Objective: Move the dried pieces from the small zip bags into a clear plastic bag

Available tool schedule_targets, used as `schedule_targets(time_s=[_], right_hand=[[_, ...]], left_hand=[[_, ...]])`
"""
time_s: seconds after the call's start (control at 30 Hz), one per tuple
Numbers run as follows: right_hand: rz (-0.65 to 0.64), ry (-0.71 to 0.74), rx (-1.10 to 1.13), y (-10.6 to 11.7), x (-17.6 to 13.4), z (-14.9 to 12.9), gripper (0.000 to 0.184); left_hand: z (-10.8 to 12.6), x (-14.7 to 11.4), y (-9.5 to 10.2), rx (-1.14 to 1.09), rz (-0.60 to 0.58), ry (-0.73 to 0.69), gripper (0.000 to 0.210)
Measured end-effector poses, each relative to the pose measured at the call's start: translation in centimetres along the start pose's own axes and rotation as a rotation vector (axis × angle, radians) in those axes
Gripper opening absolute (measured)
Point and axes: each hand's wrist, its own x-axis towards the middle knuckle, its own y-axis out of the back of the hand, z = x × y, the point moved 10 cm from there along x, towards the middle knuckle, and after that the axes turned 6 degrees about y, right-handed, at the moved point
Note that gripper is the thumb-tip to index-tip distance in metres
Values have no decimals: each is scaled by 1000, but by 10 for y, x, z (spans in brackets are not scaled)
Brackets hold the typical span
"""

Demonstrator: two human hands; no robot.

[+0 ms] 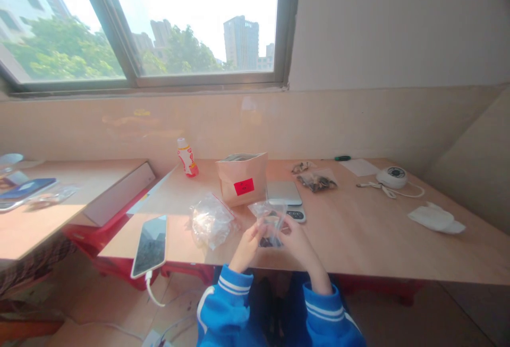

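Observation:
Between my two hands, near the table's front edge, is a clear plastic bag (pixel 271 239) with dark pieces in its lower part. My left hand (pixel 251 239) grips its left side, fingers closed on the plastic. On the other side my right hand (pixel 294 238) pinches the bag too. Just behind it lies a digital scale (pixel 285 194), its display partly covered by the bag. A brown paper pouch (pixel 244 177) with a red label stands upright left of the scale. Left of my left hand sits a crumpled clear bag (pixel 211 222), its contents hard to make out.
Filled clear bags (pixel 317 179) lie behind the scale. A bottle (pixel 187 158) stands at the back left, and a phone (pixel 150 246) with a cable overhangs the front left edge. Rightward are a small white fan (pixel 391 178), a green-handled tool (pixel 342 158) and a tissue (pixel 436 218).

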Motion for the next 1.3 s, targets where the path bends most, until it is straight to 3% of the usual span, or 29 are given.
schedule_targets(time_s=[0.23, 0.47, 0.77, 0.93, 1.1, 1.3], right_hand=[[132, 58, 44, 7, 9, 3, 37], [173, 41, 95, 10, 8, -6, 27], [197, 101, 47, 19, 9, -4, 20], [174, 126, 45, 18, 12, 1, 35], [91, 85, 45, 6, 14, 4, 44], [207, 100, 105, 5, 17, -2, 26]], left_hand=[[4, 1, 8, -22, 74, -15, 49], [-12, 6, 14, -126, 123, 15, 55], [-8, 9, 2, -112, 41, -34, 53], [3, 5, -10, -72, -76, -39, 47], [3, 3, -2, -128, -55, -6, 46], [7, 2, 9, -259, 12, -14, 46]])
